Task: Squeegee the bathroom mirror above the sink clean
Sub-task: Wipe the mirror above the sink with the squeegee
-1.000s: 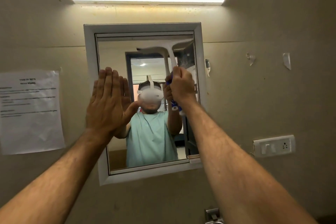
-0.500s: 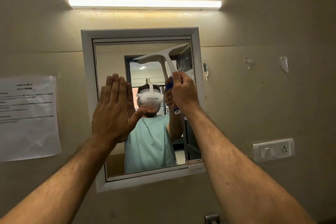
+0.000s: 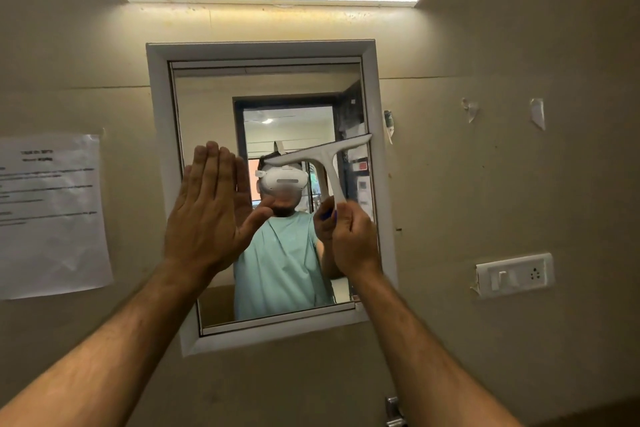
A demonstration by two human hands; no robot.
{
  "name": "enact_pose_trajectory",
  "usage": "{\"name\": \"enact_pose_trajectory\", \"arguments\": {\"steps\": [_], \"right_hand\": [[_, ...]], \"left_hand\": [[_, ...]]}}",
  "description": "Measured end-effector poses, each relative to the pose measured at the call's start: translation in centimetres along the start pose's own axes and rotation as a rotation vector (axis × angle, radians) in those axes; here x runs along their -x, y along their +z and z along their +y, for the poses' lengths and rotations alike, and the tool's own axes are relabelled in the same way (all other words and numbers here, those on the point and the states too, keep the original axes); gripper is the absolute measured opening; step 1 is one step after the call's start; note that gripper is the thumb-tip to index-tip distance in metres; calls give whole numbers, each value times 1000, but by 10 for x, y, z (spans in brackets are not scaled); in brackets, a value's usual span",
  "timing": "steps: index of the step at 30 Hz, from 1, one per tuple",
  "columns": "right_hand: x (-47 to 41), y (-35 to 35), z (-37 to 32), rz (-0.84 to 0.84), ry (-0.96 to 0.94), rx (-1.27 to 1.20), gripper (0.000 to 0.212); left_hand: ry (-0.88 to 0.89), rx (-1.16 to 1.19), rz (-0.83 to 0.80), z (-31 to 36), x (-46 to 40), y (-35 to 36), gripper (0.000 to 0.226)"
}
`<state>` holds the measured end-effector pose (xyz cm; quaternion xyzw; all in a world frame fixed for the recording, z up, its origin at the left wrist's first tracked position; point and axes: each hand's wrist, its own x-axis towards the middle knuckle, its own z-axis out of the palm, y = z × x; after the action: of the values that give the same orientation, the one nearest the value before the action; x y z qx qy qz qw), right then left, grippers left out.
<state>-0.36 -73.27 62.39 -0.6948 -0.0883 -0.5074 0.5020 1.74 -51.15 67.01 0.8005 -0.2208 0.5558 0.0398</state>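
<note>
Right hand (image 3: 349, 236) was clenched on the squeegee (image 3: 320, 158) handle, blade tilted across the mirror (image 3: 207, 97) by its right edge; left hand (image 3: 211, 208) was flat, fingers released.

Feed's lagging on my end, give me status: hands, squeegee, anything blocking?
Right hand shut on squeegee handle, blade tilted at mid-height on mirror. Left hand open, flat at the glass's left side. Nothing ahead of the blade.
</note>
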Motion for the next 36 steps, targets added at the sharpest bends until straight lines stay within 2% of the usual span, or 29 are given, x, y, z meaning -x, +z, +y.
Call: {"name": "enact_pose_trajectory", "arguments": {"steps": [3, 5, 8, 20, 29, 36], "right_hand": [[-25, 5, -22, 56, -34, -42, 38], [-46, 10, -36, 24, -22, -29, 43], [-58, 15, -38, -19, 8, 14, 38], [31, 1, 39, -35, -22, -23, 29], [-14, 6, 20, -16, -115, 79, 30], [26, 10, 50, -10, -8, -39, 29]], "left_hand": [[-14, -6, 0, -3, -3, 1, 106], [-26, -10, -1, -3, -4, 3, 105], [-35, -3, -12, 0, 0, 9, 106], [-28, -12, -38, 0, 16, 19, 105], [-17, 24, -40, 5, 1, 28, 110], [25, 6, -24, 11, 6, 38, 102]]}}
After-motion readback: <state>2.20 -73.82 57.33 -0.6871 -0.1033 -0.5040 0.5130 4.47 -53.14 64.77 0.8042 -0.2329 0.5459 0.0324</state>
